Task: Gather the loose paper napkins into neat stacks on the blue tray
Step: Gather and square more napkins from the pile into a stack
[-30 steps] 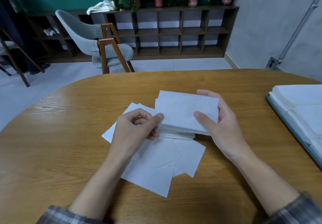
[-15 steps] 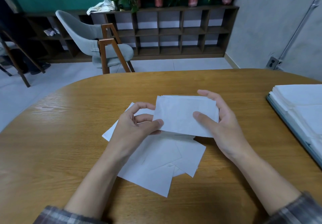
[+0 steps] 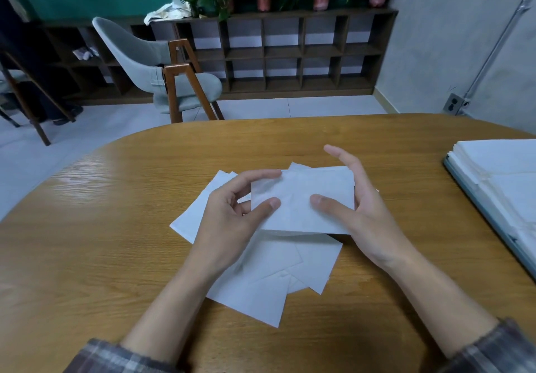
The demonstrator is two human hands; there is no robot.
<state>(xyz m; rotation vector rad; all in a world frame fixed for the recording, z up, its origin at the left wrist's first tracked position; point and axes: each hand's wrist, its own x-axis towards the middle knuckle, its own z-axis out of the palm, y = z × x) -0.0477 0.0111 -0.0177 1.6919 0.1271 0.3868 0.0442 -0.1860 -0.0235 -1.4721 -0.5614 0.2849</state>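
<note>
So we're holding a small bundle of napkins (image 3: 301, 198) up off the surface (image 3: 116, 242), one hand at each short end, long axis running left to right. Left hand (image 3: 232, 216) is pinching its left edge, thumb in front and fingers (image 3: 255, 176) curling over the top. Right hand (image 3: 365, 213) is clamping the other end, thumb on the face and index finger sticking out loose.

The blue tray (image 3: 480, 208), already carrying white stacks (image 3: 507, 169), is sitting well off to the right, so the right hand is the nearer one for the carry. More loose napkins (image 3: 261, 285) are lying fanned underneath.

Compared to a second ago, the bundle is tipping up toward us instead of lying flat, and the left thumb is now gripping it properly.
</note>
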